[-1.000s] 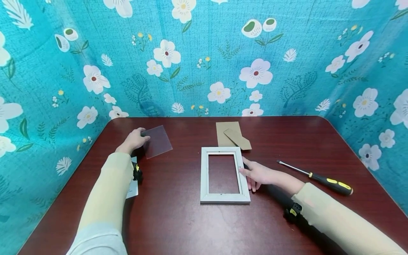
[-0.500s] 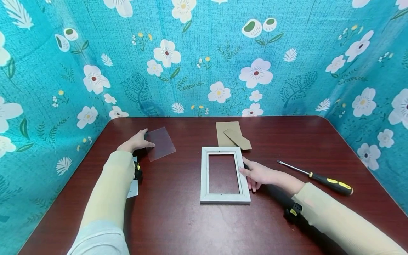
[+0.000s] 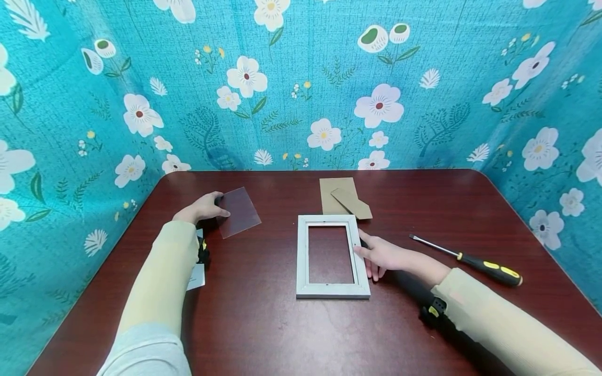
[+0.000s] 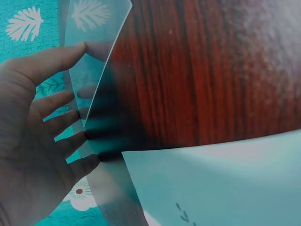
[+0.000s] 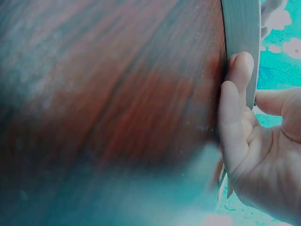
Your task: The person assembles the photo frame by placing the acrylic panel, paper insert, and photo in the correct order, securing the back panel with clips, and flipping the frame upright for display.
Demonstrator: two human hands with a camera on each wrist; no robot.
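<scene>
At the back left, a clear plastic sheet lies on the table, seen edge-on in part in the left wrist view. My left hand is at its left side, thumb at the sheet and the other fingers spread along the edge. Face down in the middle lies a light grey picture frame, its opening showing bare tabletop. My right hand holds the frame's right side, thumb on top and fingers against the outer edge. Behind the frame is a brown backing board with an angled stand flap.
A screwdriver with a black and yellow handle lies to the right. Partly under my left forearm is a white printed paper, also near the left hand in its wrist view. A floral blue curtain surrounds the dark red table.
The clear sheet and my left hand have shifted slightly right and toward me, mostly in the first half second. My right hand and the frame stay in place.
</scene>
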